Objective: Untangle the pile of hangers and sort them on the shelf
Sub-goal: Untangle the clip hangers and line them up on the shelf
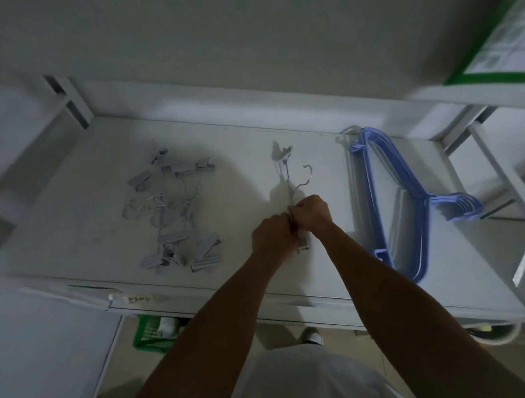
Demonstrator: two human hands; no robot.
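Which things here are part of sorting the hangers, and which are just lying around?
Part of the job: tangled clip hangers, loose clip hanger gripped by left hand and right hand, stacked blue hangers, shelf.
Just lying about: green crate under the shelf, green-bordered notice, pale tub below.

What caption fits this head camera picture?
The left hand and right hand grip a clip hanger between a tangled pile and blue hangers on the shelf.
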